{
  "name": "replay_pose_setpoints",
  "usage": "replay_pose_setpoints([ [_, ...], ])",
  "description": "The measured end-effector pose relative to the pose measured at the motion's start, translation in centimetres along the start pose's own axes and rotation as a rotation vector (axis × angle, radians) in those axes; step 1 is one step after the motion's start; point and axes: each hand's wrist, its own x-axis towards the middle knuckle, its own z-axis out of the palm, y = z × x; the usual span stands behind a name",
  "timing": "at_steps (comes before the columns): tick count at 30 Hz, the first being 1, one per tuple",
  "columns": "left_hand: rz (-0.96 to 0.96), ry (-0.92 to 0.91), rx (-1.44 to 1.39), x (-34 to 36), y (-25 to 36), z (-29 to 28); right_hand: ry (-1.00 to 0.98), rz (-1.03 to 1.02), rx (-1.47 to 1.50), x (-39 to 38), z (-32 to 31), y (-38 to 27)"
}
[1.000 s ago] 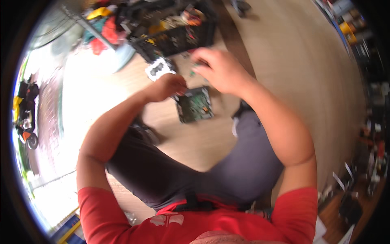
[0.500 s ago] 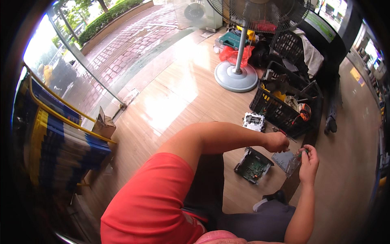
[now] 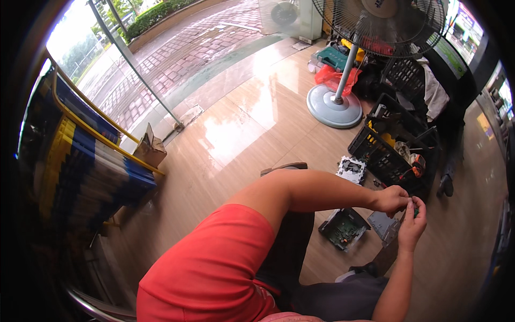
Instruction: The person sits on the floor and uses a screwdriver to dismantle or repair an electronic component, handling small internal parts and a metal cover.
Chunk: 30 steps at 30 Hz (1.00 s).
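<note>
My left hand [image 3: 391, 199] reaches across to the right, its fingers closed and meeting the fingertips of my right hand. What it pinches, if anything, is hidden. My right hand [image 3: 412, 224] is raised, thumb and fingers closed around a small green object [image 3: 416, 212], mostly covered by the fingers. Below the hands a flat grey metal plate [image 3: 382, 224] lies on the floor. To its left sits an open black housing [image 3: 344, 229] with a green circuit board inside. A white and grey mechanism [image 3: 351, 169] lies farther off, beyond my left forearm.
A black plastic crate [image 3: 383, 155] with tools and cables stands just beyond the hands. Behind it rises a standing fan on a round grey base [image 3: 335, 106]. At the left are a yellow-framed rack [image 3: 102, 166], a cardboard box [image 3: 151, 147] and a glass door.
Both hands have come together, the left moving right to meet the right. The view has shifted, so the floor items appear farther right and slightly lower.
</note>
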Motion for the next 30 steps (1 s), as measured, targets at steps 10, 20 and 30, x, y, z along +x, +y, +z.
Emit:
replay_pose_setpoints([
  [10,0.023,0.019,-0.026,0.5,-0.1,-0.3,-0.055,-0.001,-0.035,-0.1,-0.4,-0.1],
  [20,0.008,-0.041,0.001,0.4,-0.2,-0.5,-0.052,-0.085,-0.153,-0.3,-0.6,-0.6],
  [30,0.018,-0.036,0.147,0.8,-0.5,-1.0,-0.094,-0.082,-0.248,0.5,-1.3,1.9],
])
